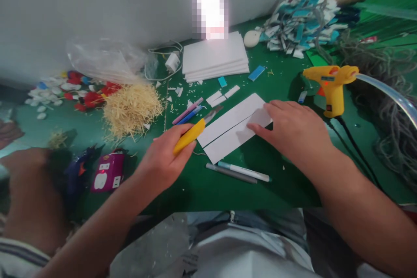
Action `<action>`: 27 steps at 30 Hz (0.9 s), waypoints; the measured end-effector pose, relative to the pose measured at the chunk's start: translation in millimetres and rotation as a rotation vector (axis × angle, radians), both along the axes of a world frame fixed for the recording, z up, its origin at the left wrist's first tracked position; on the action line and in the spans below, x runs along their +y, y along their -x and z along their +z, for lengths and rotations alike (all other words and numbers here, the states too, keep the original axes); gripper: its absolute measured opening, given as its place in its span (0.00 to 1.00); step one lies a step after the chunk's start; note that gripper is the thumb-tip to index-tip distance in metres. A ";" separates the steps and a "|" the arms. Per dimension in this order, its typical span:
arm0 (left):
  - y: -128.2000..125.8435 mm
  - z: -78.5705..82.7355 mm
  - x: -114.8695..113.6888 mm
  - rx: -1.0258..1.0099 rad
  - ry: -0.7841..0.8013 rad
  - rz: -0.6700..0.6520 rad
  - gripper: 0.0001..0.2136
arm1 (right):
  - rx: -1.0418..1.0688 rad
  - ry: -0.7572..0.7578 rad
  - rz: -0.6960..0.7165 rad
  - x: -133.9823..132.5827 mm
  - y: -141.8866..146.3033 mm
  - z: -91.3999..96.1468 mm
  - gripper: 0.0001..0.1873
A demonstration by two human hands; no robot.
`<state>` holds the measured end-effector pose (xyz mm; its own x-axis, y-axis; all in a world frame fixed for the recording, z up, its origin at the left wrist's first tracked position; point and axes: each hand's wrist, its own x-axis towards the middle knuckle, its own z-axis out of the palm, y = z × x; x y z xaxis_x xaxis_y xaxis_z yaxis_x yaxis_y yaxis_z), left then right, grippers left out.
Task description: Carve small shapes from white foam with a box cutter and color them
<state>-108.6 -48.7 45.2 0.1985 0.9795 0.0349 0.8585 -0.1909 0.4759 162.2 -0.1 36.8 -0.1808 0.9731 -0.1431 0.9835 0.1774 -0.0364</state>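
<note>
A yellow utility knife is held in my left hand, its blade pointing up and to the right over the left end of two white board strips. These strips lie side by side on the green table, with a thin dark gap between their long edges. My right hand grips their right end, thumb on the nearer strip and fingers around the far corner. Just below them lie a white marker and a grey pen. Pink and blue pens rest beyond the knife.
White boards are stacked at the back. A yellow glue gun stands at right, near tangled grey cord and blue-white scraps. Straw-like shreds and a purple power box lie left. Another person's arm shows far left.
</note>
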 end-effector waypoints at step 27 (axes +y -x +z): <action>-44.3 -70.9 49.9 -0.924 0.072 0.106 0.22 | 1.691 0.074 -0.734 38.4 -25.5 -18.5 0.13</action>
